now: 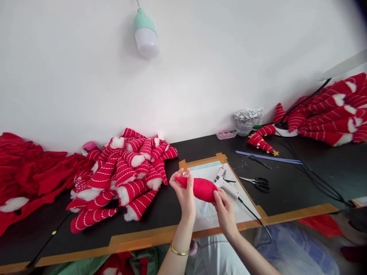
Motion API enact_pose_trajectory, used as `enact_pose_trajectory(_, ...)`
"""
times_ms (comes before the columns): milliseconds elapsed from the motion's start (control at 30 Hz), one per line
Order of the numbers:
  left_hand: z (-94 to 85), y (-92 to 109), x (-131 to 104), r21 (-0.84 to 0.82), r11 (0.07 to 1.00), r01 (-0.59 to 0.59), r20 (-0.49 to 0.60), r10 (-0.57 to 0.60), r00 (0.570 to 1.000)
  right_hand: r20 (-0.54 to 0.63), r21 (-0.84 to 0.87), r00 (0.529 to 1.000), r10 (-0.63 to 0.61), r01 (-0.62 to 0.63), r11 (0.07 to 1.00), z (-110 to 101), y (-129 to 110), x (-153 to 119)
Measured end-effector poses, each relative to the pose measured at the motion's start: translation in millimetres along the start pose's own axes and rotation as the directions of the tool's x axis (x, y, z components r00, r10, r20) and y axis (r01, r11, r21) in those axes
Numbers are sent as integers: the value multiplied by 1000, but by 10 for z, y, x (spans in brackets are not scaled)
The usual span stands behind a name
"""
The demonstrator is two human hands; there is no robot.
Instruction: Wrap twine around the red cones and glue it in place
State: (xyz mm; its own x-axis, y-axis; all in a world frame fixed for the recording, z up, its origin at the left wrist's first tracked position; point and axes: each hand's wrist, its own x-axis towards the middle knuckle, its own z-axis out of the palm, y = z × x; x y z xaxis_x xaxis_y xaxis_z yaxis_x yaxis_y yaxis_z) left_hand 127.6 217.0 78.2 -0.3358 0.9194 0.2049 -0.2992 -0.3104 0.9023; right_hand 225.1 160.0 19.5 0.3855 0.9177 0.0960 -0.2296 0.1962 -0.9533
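A plain red stuffed fabric cone, pointed at the left and rounded at the right, is held up between both hands. My left hand closes on its pointed end, thumb across the front. The thumb and fingers of my right hand pinch its wide end. Just behind my right hand lies a white hot glue gun on a white sheet, its black cord trailing over the table's front edge. To the left of my left hand is a heap of red cones with white stitched stripes, white stuffing showing at their ends.
Black scissors, a dark slim tool and blue strips lie right of the sheet. Behind them are a pink basket and a decorated striped cone. More striped cones fill the far right; red fabric, the left.
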Motion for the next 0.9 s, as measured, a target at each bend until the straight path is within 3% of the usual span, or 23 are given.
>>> enact_pose_trajectory(200,32,-40,-61,-124,991,-46,-177,23,984,-20,18,999,42,-41,999,240,48,-282)
enact_pose_trajectory(300,14,-27,-17,-119,992,38,-151,-56,987,77,-1,996,39,-39,999,280,32,-324)
enact_pose_trajectory(367,-19,-3,33,-107,990,97,-105,-108,989,137,-61,991,-1,10,998,207,34,-253)
enact_pose_trajectory(467,-92,55,117,-85,989,121,-45,-125,991,58,-265,987,-152,162,951,-89,101,9)
enact_pose_trajectory(533,-142,102,150,-40,989,145,18,-145,989,-1,-517,964,-266,227,825,-368,188,244)
enact_pose_trajectory(567,-162,125,154,-16,987,162,54,-161,985,31,-663,958,-284,232,712,-509,237,359)
enact_pose_trajectory(633,-190,167,131,10,981,193,120,-193,974,108,-878,979,-175,177,445,-748,329,548)
enact_pose_trajectory(700,-202,204,78,17,978,208,185,-208,960,132,-961,990,-54,141,237,-889,398,668)
enact_pose_trajectory(767,-204,247,15,43,976,211,243,-215,946,146,-976,989,-36,150,158,-933,430,731)
enact_pose_trajectory(900,-215,386,-65,81,981,178,283,-193,939,234,-950,969,-75,245,192,-932,349,819)
